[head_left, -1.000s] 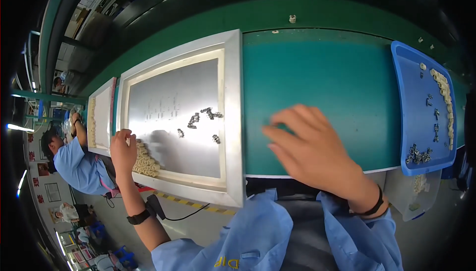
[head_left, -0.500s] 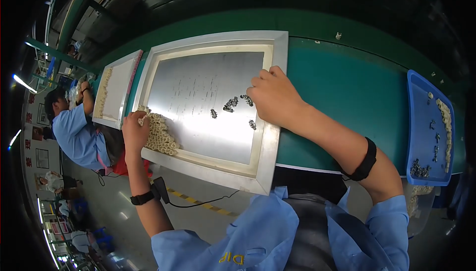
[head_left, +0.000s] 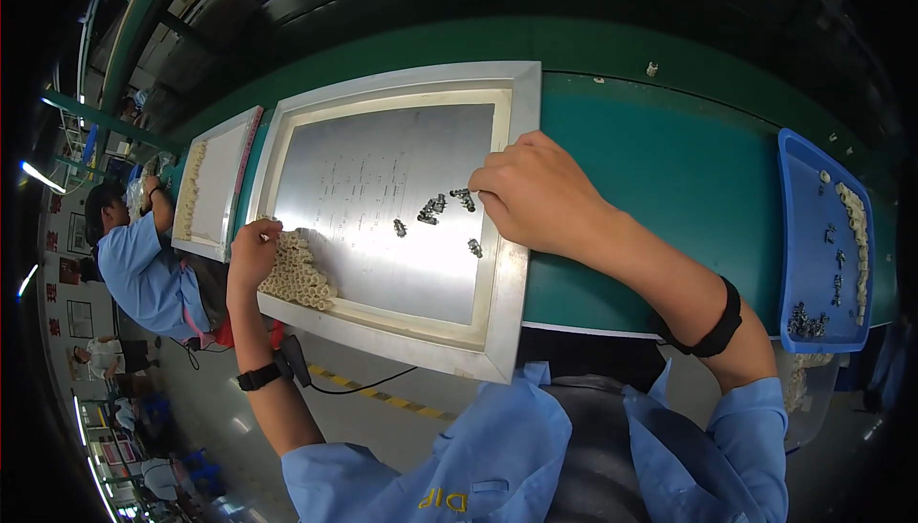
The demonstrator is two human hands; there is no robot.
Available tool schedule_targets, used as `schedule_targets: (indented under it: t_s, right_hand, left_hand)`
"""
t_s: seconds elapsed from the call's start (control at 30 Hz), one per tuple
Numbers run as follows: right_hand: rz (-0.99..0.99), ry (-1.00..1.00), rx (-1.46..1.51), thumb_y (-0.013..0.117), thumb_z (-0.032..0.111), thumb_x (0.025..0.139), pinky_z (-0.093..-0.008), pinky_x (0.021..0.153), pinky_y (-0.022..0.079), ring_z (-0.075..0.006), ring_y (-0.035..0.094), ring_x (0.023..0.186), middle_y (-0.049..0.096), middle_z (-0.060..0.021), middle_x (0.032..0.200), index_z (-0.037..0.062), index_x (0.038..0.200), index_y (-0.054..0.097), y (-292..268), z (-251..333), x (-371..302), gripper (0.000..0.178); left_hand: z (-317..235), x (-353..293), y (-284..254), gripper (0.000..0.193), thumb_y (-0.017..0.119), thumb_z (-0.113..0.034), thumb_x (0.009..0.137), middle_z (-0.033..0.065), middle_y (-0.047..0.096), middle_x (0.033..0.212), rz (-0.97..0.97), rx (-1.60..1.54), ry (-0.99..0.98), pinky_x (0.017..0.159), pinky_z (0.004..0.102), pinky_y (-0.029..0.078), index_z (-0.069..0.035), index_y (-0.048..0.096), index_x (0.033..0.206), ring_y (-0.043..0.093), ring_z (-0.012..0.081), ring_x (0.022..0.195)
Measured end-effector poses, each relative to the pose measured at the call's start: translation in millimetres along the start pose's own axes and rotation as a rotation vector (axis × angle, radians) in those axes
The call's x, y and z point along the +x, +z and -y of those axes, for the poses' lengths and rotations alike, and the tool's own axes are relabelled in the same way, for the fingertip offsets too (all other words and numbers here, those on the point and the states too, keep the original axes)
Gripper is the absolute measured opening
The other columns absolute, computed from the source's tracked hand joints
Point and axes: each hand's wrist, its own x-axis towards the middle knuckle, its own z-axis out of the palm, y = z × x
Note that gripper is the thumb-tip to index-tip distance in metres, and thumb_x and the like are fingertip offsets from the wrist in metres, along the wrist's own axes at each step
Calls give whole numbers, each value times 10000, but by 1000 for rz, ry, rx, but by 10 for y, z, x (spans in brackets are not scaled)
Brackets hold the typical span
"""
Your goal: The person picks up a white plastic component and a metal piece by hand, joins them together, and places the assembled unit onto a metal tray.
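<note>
A framed metal plate (head_left: 363, 126) lies in front of me inside a wide silver frame. My left hand (head_left: 253, 253) is at its left side, fingertips pinched beside a packed cluster of small cream cylindrical parts (head_left: 298, 274); what the fingers hold is too small to name. At the right part of the plate, my right hand (head_left: 535, 193) has its fingers closed together close to a few small dark metal parts (head_left: 463, 200). Its fingertips are partly hidden, so I cannot make out what they hold. More dark metal parts (head_left: 431, 208) lie loose on the plate.
A blue tray (head_left: 786, 236) on the right carries a row of cream parts and several metal pieces. A second frame (head_left: 228, 184) with cream parts stands at the left, near a co-worker (head_left: 148, 255). Beneath lies the green tabletop (head_left: 631, 198).
My left hand has shifted slightly left and down along the cream cluster. My right hand's fingertips have moved toward the metal parts. The whole view has shifted slightly.
</note>
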Motion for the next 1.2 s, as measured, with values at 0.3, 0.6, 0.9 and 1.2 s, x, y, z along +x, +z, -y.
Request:
schedule_targets:
  t_s: [0.3,0.6,0.9,1.2]
  right_hand:
    - [-148,1,178,659,87,899,-407,911,492,-305,692,812,748,-109,867,33,949,781,-114,-26,-240,142]
    - [-161,10,231,670,106,915,-401,945,473,-280,677,826,747,-88,884,49,978,777,-137,-61,-340,137]
    - [-139,16,250,674,114,923,-397,964,465,-277,663,813,744,-84,882,54,992,778,-130,-80,-348,138]
    - [-159,-10,263,675,108,927,-388,950,460,-266,656,799,744,-78,889,57,1005,776,-115,-130,-389,138]
  left_hand:
    - [-204,169,-188,217,692,2,793,106,764,871,212,150,113,762,315,539,-26,791,985,689,169,828]
    - [-180,391,-296,178,722,-71,787,117,778,889,350,181,52,808,350,576,-75,813,940,743,259,866]
    - [-367,451,-296,135,724,-114,793,103,785,869,358,354,62,806,369,585,-95,818,888,758,266,867]
    - [-329,481,-177,121,700,-125,814,107,773,843,291,405,95,784,402,584,-92,801,873,753,297,835]
